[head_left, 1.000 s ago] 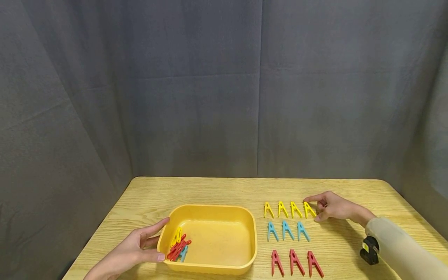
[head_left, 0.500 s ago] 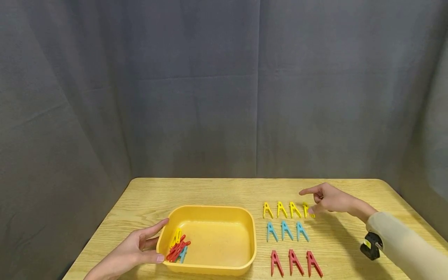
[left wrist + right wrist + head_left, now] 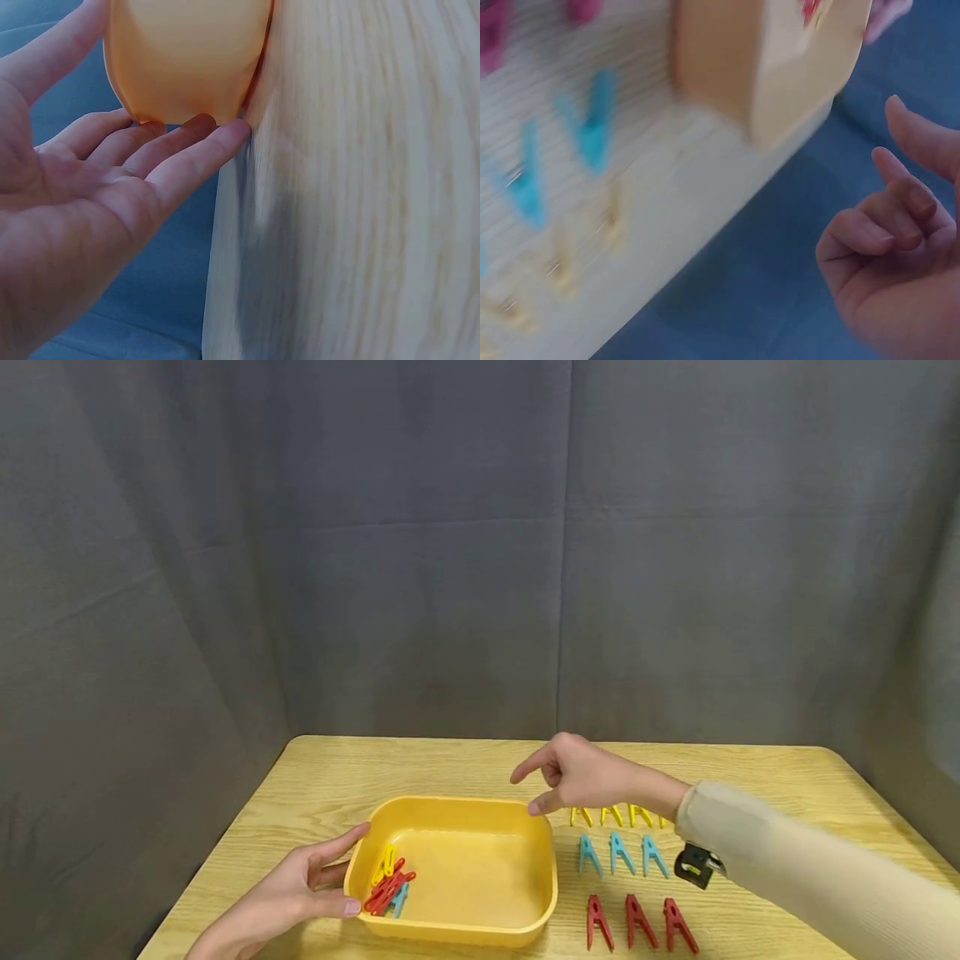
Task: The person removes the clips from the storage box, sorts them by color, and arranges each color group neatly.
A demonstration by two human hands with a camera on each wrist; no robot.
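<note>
A yellow plastic tub sits on the wooden table with a few red, yellow and blue clothespins heaped in its left end. My left hand rests against the tub's left wall with straight fingers, thumb near the front rim. My right hand hovers empty over the tub's far right corner, index finger and thumb extended, the other fingers curled. Right of the tub lie rows of pegs: several yellow, three blue, three red.
A grey cloth backdrop hangs behind the table and round its sides. A black wrist camera is strapped under my right sleeve, which hides the end of the yellow row. In the right wrist view the tub and blue pegs are blurred.
My right hand left the rightmost yellow peg on the table and swung left, empty, to above the tub's far right corner. The left hand stayed against the tub.
</note>
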